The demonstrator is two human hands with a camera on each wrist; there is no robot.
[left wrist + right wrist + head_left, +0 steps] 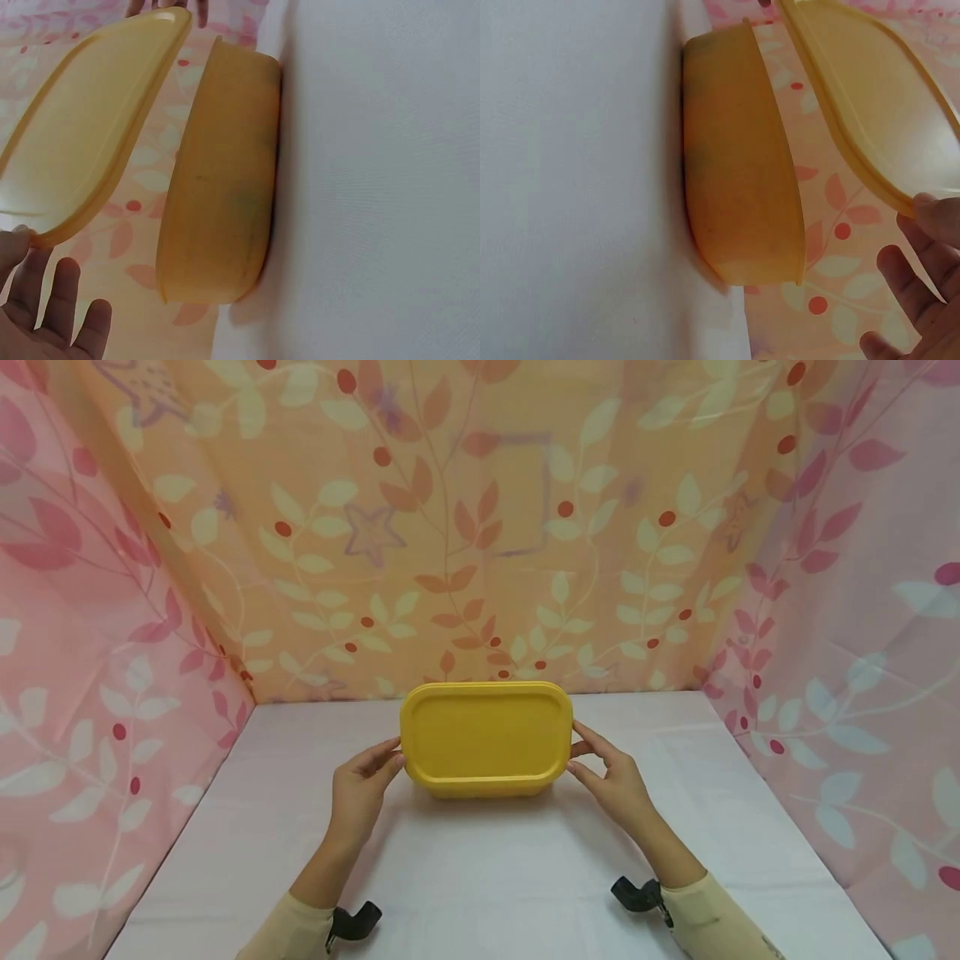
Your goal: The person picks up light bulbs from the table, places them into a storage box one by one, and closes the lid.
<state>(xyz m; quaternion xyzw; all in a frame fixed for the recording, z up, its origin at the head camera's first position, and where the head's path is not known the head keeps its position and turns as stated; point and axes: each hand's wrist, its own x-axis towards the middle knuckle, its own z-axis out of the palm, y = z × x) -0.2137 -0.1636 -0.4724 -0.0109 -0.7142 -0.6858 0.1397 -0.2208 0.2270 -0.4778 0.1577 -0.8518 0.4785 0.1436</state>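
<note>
A yellow plastic lid (486,731) with rounded corners is held up at its two ends. My left hand (358,789) pinches its left end between thumb and fingers, and my right hand (621,781) pinches the right end. Both wrist views show the lid (90,127) apart from the matching yellow container (221,180), with a gap between them. That container (739,157) sits upright on the white table. Faint darker patches show through its wall; what lies inside is hidden. In the head view the lid covers nearly all of it.
A white cloth-covered table (487,877) spreads around the container. Behind it hangs an orange leaf-patterned curtain (480,527), with pink patterned curtains at the left (97,652) and right (847,635). A small black device (356,921) is worn on each wrist.
</note>
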